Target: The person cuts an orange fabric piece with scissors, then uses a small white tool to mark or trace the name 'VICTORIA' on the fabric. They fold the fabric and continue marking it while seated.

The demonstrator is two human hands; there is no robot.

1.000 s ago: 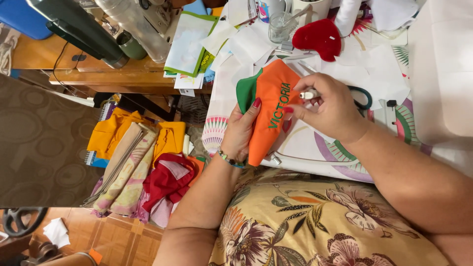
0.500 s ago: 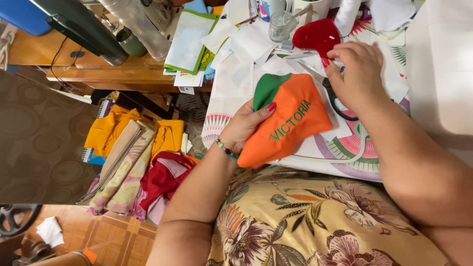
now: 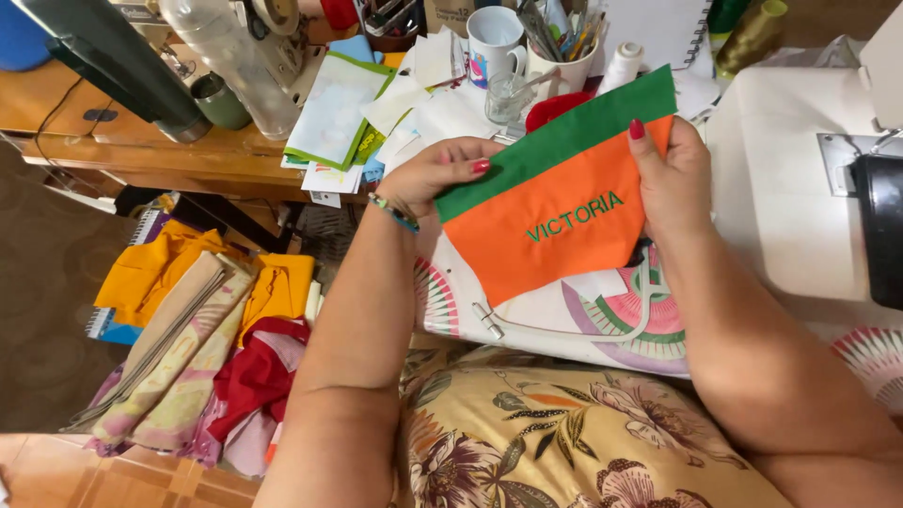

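The orange cloth with its green band (image 3: 555,202), bunched half a second ago, is now stretched flat between the left hand (image 3: 437,174) and right hand (image 3: 673,179), each pinching an upper corner; beyond the fingers stands a white mug (image 3: 494,38)

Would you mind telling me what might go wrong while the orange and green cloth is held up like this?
The orange and green cloth piece is pinched only at its top corners by the left hand and right hand, so it may slip. The glass and mug stand close behind and could be knocked.
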